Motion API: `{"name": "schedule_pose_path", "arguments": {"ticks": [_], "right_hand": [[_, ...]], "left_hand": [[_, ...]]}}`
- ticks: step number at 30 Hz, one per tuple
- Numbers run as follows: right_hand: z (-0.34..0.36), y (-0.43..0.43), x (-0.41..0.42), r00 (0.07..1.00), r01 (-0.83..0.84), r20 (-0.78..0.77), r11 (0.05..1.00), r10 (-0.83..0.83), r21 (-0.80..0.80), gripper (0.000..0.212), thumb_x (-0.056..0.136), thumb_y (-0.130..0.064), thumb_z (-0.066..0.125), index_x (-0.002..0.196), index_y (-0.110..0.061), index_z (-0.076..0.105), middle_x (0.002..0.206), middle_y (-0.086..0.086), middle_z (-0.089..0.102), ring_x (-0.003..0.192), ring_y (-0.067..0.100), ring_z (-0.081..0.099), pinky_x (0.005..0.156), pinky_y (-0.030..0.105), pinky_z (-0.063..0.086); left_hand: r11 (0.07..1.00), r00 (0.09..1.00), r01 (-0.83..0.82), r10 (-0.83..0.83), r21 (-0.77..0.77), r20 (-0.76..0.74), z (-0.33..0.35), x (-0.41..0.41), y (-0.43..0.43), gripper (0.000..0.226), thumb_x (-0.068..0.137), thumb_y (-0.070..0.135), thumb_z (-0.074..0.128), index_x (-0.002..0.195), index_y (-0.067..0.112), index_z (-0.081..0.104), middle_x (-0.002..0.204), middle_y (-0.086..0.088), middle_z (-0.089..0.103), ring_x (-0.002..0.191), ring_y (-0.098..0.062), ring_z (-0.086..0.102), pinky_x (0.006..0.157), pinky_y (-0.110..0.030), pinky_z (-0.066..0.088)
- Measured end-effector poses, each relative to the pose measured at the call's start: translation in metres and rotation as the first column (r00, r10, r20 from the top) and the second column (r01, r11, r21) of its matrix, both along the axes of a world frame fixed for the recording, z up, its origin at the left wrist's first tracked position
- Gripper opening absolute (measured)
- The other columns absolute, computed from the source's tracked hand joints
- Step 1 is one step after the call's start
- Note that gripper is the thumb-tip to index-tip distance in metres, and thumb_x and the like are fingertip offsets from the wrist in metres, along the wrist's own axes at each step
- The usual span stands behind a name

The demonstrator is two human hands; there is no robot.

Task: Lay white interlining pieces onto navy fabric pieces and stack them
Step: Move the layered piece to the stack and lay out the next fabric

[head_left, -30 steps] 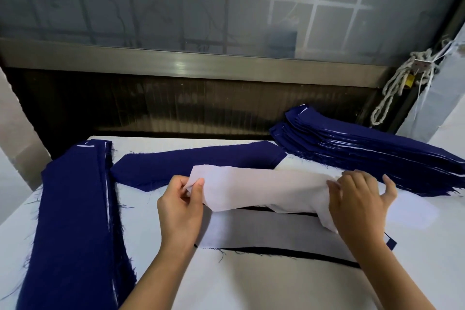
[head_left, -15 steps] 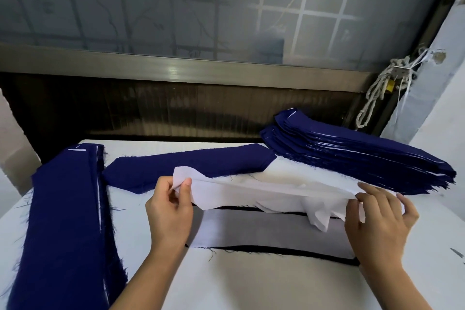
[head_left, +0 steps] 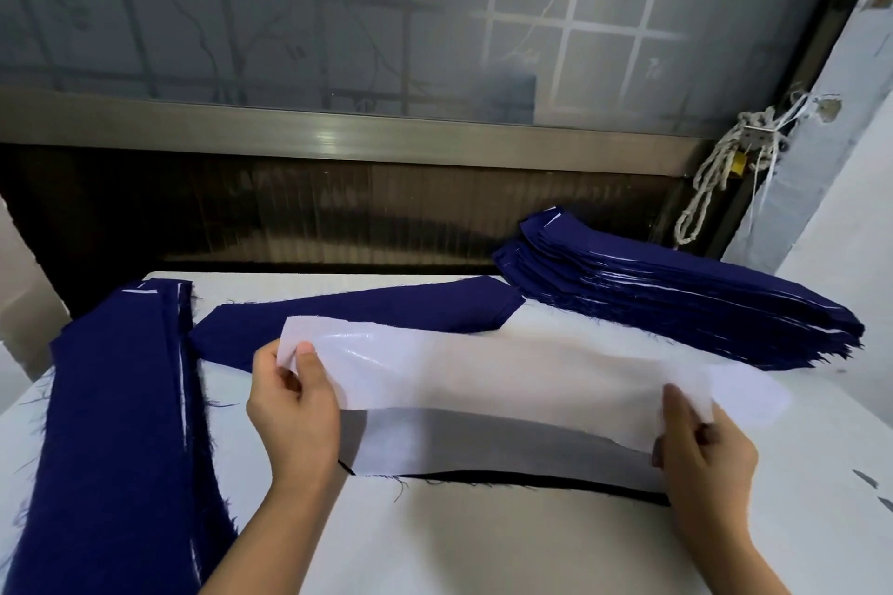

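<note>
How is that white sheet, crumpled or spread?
Spread: left hand and right hand pinch the white interlining piece at opposite ends, stretched flat.

1. We see a garment workshop: stacks of cut navy pieces (head_left: 700, 304) on a white bench (head_left: 483, 546).
2. We face a frosted window (head_left: 338, 15), with rope (head_left: 715, 179) knotted beside it.
</note>
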State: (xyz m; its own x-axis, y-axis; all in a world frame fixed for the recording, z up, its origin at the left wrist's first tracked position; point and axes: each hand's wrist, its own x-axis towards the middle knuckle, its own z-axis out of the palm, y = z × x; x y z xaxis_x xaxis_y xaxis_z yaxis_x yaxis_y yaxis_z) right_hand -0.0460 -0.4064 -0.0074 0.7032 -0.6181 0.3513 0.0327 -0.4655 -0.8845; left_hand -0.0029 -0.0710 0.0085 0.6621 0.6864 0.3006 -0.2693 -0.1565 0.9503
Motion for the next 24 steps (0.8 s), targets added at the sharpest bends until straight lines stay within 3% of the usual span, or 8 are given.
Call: {"name": "schedule_pose_path", "arguments": {"ticks": [4,6,8,10,15,19,22,24], "right_hand": [[-0.004,0.0,0.001,0.978,-0.152,-0.14,0.987,0.156,0.043,0.051,0.098,-0.034,0.052,0.058,-0.002,0.06,0.05,0.009,0.061,0.043,0.015,0.057,0.049,0.037,0.047],[-0.005,0.002,0.001,0.952,-0.241,-0.185,0.97,0.243,0.032,0.044,0.099,-0.032,0.051,0.064,-0.005,0.059,0.053,0.006,0.059,0.048,0.013,0.058,0.049,0.042,0.051],[-0.005,0.004,0.0,0.925,-0.335,-0.215,0.939,0.314,-0.071,0.043,0.098,-0.035,0.049,0.062,-0.013,0.052,0.051,-0.001,0.05,0.047,0.009,0.049,0.048,0.035,0.048],[-0.004,0.007,-0.001,0.914,-0.38,-0.237,0.9,0.33,-0.213,0.043,0.098,-0.033,0.047,0.057,-0.025,0.038,0.047,-0.006,0.038,0.044,0.005,0.035,0.045,0.021,0.032],[-0.001,0.013,0.0,0.941,-0.283,-0.31,0.821,0.138,-0.495,0.035,0.095,-0.02,0.049,0.065,-0.028,0.032,0.053,-0.009,0.04,0.052,0.01,0.039,0.05,0.031,0.031],[-0.001,0.015,0.003,0.934,-0.219,-0.357,0.793,0.002,-0.569,0.027,0.094,-0.016,0.047,0.07,-0.024,0.037,0.073,-0.002,0.056,0.06,0.014,0.047,0.049,0.029,0.034],[-0.006,0.011,0.006,0.931,-0.172,-0.363,0.818,-0.048,-0.549,0.02,0.097,-0.021,0.044,0.082,-0.014,0.054,0.123,0.004,0.061,0.078,0.028,0.06,0.059,0.032,0.042],[-0.006,0.007,0.006,0.959,-0.107,-0.282,0.912,-0.01,-0.395,0.025,0.097,-0.03,0.047,0.092,-0.011,0.062,0.113,0.005,0.067,0.084,0.029,0.062,0.066,0.032,0.044]], "left_hand": [[0.991,0.996,-0.012,0.001,-0.134,-0.084,0.002,0.003,0.006,0.018,0.1,0.028,0.052,0.09,0.014,0.055,0.075,0.006,0.054,0.067,-0.007,0.052,0.066,-0.027,0.043],[0.97,0.988,0.034,-0.07,-0.242,-0.14,0.001,0.005,0.006,0.024,0.101,0.035,0.048,0.085,0.018,0.054,0.08,0.008,0.057,0.072,-0.01,0.055,0.067,-0.026,0.043],[0.947,0.962,0.105,-0.174,-0.304,-0.209,-0.002,0.007,0.006,0.024,0.104,0.039,0.043,0.09,0.025,0.056,0.092,0.008,0.063,0.084,-0.01,0.06,0.07,-0.028,0.045],[0.967,0.938,0.15,-0.205,-0.207,-0.28,-0.005,0.009,0.005,0.028,0.105,0.04,0.038,0.091,0.022,0.054,0.093,0.004,0.061,0.087,-0.011,0.058,0.069,-0.026,0.042],[0.964,0.942,0.175,-0.105,0.2,-0.32,-0.013,0.008,0.001,0.039,0.106,0.039,0.034,0.08,0.011,0.046,0.075,-0.004,0.057,0.072,-0.017,0.055,0.061,-0.032,0.041],[0.963,0.939,0.175,-0.1,0.206,-0.328,-0.015,0.009,0.001,0.039,0.105,0.039,0.034,0.08,0.012,0.046,0.075,-0.004,0.057,0.072,-0.019,0.055,0.062,-0.035,0.041],[0.973,0.949,0.169,-0.118,0.154,-0.293,-0.013,0.007,0.001,0.039,0.105,0.037,0.038,0.08,0.008,0.046,0.074,-0.004,0.056,0.068,-0.017,0.052,0.06,-0.029,0.041],[0.98,0.959,0.156,-0.122,0.121,-0.256,-0.01,0.006,0.002,0.036,0.104,0.034,0.043,0.08,0.007,0.047,0.073,-0.003,0.054,0.067,-0.016,0.049,0.059,-0.03,0.041]]}}
